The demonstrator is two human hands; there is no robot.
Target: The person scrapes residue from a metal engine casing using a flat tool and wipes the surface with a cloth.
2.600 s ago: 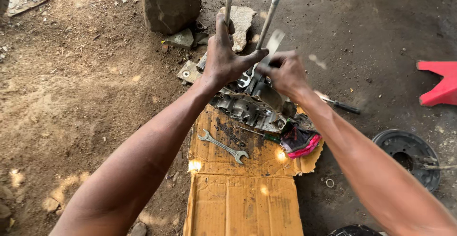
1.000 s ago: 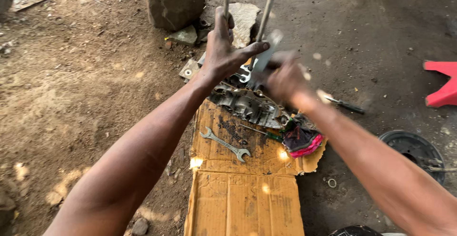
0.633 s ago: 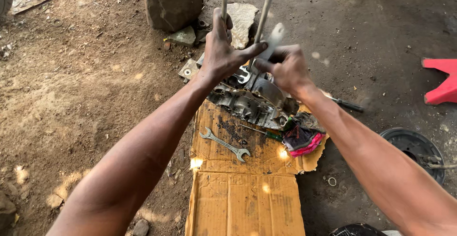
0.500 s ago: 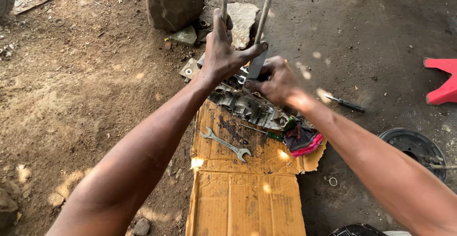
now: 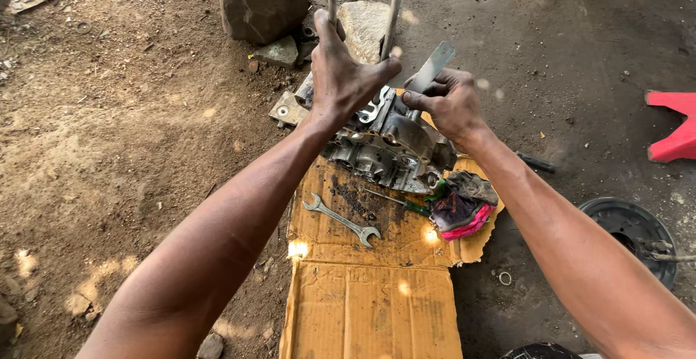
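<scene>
two bare hands work on a greasy engine case (image 5: pixel 388 149) that sits at the far end of a flattened cardboard sheet (image 5: pixel 370 308) on the dirt floor. the right hand (image 5: pixel 446 105) has its grip closed, thumb and fingers pinched on a flat grey metal bar (image 5: pixel 433 65) whose upper end sticks up and to the right above the knuckles; its lower end goes down toward the top of the case. the left hand (image 5: pixel 341 76) has its grip spread apart, palm down on the far left part of the case, thumb reaching toward the right hand, forefinger lying up along one of two long metal studs (image 5: pixel 394 11) that rise from the case toward the far edge of the view. whether that finger presses the stud i cannot tell.

near the case, on the cardboard, lies a combination spanner (image 5: pixel 341 220), slanting from far left to near right, apart from both hands. just right of it a crumpled rag (image 5: pixel 460 203), dark with pink, rests against the case's near right corner. far of the hands stand a pale flat stone (image 5: pixel 362 26) and a darker block (image 5: pixel 261 0). well to the right lie a round black drum (image 5: pixel 631 232) and a red plastic piece (image 5: pixel 674 123).
</scene>
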